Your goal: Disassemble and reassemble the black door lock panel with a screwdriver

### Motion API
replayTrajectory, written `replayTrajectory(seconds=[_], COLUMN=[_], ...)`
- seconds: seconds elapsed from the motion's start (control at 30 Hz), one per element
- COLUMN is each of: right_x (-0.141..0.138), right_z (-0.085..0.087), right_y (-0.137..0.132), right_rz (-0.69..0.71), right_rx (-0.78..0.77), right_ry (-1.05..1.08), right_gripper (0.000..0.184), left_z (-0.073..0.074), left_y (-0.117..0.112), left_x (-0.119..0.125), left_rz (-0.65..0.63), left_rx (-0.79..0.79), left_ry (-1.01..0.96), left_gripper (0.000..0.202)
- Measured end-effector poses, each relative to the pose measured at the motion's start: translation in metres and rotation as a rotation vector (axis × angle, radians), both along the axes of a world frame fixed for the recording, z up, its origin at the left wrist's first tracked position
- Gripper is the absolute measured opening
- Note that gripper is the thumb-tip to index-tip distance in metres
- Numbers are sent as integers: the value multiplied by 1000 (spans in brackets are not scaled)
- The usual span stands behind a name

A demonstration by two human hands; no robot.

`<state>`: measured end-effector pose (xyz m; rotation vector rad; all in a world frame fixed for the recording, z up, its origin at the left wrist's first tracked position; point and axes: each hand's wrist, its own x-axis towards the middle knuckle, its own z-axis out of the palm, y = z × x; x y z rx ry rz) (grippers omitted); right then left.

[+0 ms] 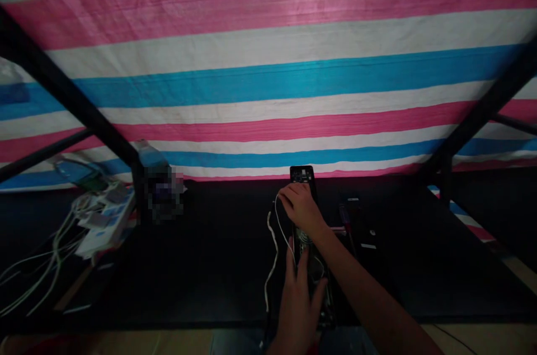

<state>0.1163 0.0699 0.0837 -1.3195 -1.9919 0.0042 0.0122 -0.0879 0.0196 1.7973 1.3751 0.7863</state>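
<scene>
A long black electronic device lies lengthwise on the dark tabletop, its open back showing circuitry and wiring. My right hand grips its far end, which sticks out black past my fingers. My left hand sits over the device's near part with its fingers spread, and its palm is turned away from me. A thin white cable curves up beside the device's left side and reaches my right hand. The device's middle is partly hidden by my hands.
A blue-handled screwdriver and small dark and white pieces lie right of the device. A white power strip with tangled cables sits at the left. Black frame bars cross a pink, white and blue striped tarp.
</scene>
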Motion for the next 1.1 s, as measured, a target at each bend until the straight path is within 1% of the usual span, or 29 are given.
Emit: replayTrajectory(seconds=[0.07,0.17,0.23,0.3,0.37,0.6,0.73,0.83,0.97,1.1], right_x=[-3,-4,-2,0,4,13,13,12,14,16], right_z=[-6,-13,-15,-18,-21,-32,-32,-33,-36,-37], right_y=[1,-3,-10,-18,-25,-39,-41,-43,-44,-44], right_rz=[22,-46,-159,-288,-356,-285,-306,-304,-282,-251], right_rx=[-42,-18,19,20,-2,-24,-36,-34,-22,-29], right_ry=[-29,-81,-74,-45,-32,17,8,-7,8,24], right_gripper=[23,34,32,24,18,20,12,4,8,10], left_z=[1,-2,-6,-8,-8,-6,-9,-7,-3,-2], left_y=[1,1,1,1,1,1,2,1,1,2], left_x=[-1,-2,-2,-2,-2,-3,-2,-2,-3,-4], left_rz=[1,21,25,25,24,29,37,28,10,4], left_rx=[-29,-62,-55,-38,-43,-72,-64,-56,-45,-48], left_ry=[-12,-35,-58,-76,-84,-47,-38,-22,-29,-55], left_gripper=[62,65,69,71,72,64,62,63,64,65])
